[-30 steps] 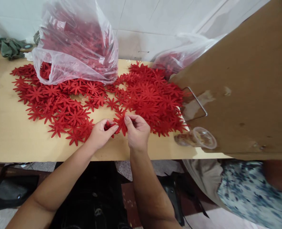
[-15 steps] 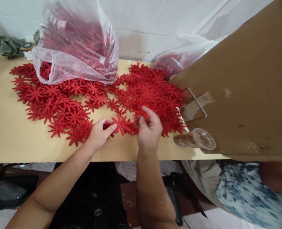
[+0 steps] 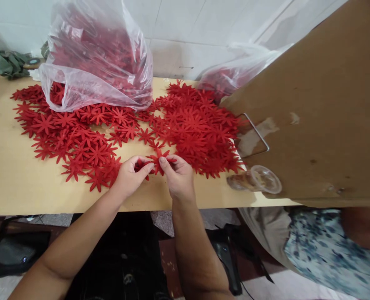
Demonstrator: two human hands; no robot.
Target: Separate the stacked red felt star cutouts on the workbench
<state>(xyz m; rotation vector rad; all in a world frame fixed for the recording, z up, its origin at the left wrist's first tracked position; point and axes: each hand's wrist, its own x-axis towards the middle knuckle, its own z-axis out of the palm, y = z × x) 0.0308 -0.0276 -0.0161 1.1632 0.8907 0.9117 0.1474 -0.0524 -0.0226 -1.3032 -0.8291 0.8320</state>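
Observation:
Between my two hands, just above the table, is a red flower-shaped cutout with narrow petals. My left hand pinches its left side between thumb and fingers, and more red petals show inside the curled fingers. My right hand is closed at the flower's right side, its thumb pressed on it near the middle. A heap of the same red flowers lies to the left of my hands. Another pile of red flowers lies beyond and to the right.
A clear plastic bag full of red flowers stands at the back, with another bag behind the right pile. A cardboard box with a wire handle borders the right side. Beside it a plastic cup lies tilted. A person in a patterned garment sits right.
My right hand has moved left and down from the right pile to the flower in my left hand, and now grips it too. My left hand has stayed in place.

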